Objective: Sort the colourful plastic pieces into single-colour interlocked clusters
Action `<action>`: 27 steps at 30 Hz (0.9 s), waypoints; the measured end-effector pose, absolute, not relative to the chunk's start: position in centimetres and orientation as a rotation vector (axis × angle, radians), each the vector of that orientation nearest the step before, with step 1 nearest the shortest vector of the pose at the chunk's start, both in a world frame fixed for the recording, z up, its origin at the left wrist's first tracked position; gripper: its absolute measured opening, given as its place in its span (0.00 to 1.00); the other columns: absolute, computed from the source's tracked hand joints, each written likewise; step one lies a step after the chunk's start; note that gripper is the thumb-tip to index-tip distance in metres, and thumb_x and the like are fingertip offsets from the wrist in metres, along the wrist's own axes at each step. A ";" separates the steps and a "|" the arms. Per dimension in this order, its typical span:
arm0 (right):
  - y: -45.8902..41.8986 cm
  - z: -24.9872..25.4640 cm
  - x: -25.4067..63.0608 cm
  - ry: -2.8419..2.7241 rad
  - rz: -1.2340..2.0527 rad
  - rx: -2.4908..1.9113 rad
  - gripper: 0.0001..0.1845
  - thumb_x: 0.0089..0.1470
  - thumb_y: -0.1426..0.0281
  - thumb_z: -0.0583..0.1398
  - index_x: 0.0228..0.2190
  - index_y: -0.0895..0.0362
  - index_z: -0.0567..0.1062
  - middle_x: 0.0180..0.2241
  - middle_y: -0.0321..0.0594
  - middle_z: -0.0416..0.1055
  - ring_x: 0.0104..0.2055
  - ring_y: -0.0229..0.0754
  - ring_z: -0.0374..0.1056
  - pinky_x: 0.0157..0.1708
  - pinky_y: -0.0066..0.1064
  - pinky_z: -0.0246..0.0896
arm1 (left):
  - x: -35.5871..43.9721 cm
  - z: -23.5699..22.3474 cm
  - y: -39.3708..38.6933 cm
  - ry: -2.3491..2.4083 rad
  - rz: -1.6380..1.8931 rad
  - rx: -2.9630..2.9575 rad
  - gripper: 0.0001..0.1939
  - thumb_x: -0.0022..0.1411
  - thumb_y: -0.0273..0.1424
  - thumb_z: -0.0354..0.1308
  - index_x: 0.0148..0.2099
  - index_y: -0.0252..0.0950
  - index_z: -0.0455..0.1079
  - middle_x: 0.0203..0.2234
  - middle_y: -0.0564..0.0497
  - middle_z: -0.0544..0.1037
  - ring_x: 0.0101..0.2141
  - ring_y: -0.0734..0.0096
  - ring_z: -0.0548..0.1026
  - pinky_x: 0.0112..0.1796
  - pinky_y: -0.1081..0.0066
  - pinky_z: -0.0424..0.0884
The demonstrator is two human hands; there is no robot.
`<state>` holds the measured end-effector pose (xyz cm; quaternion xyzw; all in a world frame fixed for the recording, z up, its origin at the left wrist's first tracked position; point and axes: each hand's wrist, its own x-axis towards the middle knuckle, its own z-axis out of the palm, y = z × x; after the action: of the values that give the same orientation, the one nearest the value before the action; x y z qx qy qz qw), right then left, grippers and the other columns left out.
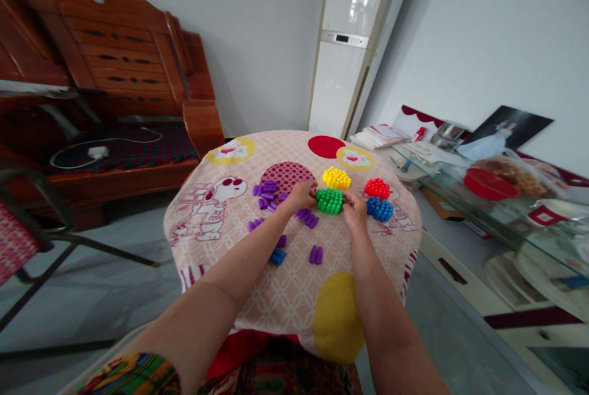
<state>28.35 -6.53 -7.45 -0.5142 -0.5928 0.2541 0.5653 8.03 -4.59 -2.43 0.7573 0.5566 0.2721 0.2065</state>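
A block of green knobbly plastic pieces (329, 201) sits on the cloth-covered table between my two hands. My left hand (301, 195) grips its left side, and the fingers of my right hand (355, 208) close on its right side. Just behind it lies a yellow cluster (336, 178). To the right are a red cluster (377, 187) and a blue cluster (380, 208) of the same kind. Loose purple pieces (316, 254) are scattered left of and in front of the green block, partly hidden by my left arm. A small blue piece (277, 256) lies beside that forearm.
The round table wears a patterned tablecloth (285, 297). At right, a glass-topped cabinet (460, 217) holds a red bowl (490, 183), papers and bags. A wooden bench (124, 70) stands at back left, a metal-framed chair (41, 241) at left, and a white air conditioner (338, 76) behind.
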 end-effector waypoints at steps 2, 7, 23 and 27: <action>-6.5 -7.4 28.3 -1.387 0.605 -1.217 0.28 0.37 0.75 0.52 0.40 0.56 0.80 0.37 0.39 0.81 0.40 0.46 0.77 0.50 0.42 0.71 | 8.1 -2.2 -4.7 1.514 0.667 2.114 0.22 0.45 0.20 0.62 0.46 0.33 0.76 0.33 0.50 0.82 0.35 0.66 0.79 0.37 0.73 0.74; -6.6 -7.5 28.4 -1.401 0.632 -1.198 0.29 0.37 0.74 0.51 0.41 0.56 0.79 0.38 0.40 0.81 0.41 0.47 0.76 0.52 0.43 0.69 | 7.4 -1.8 -5.3 1.484 0.735 2.102 0.22 0.49 0.19 0.58 0.48 0.32 0.76 0.36 0.48 0.82 0.36 0.69 0.80 0.38 0.75 0.74; -6.3 -7.7 28.7 -1.379 0.583 -1.219 0.29 0.35 0.72 0.52 0.40 0.58 0.80 0.38 0.44 0.81 0.42 0.51 0.76 0.49 0.46 0.70 | -3.0 -2.2 -4.1 1.990 0.592 2.112 0.20 0.66 0.33 0.53 0.58 0.34 0.72 0.53 0.41 0.77 0.54 0.60 0.74 0.55 0.66 0.68; -6.2 -7.9 28.6 -1.383 0.579 -1.232 0.30 0.35 0.71 0.51 0.41 0.58 0.80 0.38 0.43 0.81 0.41 0.50 0.76 0.48 0.44 0.70 | 0.0 -2.6 -3.0 1.796 0.497 2.320 0.22 0.64 0.36 0.57 0.60 0.39 0.70 0.57 0.44 0.74 0.58 0.59 0.70 0.58 0.65 0.63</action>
<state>28.64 -6.24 -7.85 -0.5237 -0.5880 0.2461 0.5652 0.01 -3.01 -2.60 0.7769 0.6016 0.1664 0.0830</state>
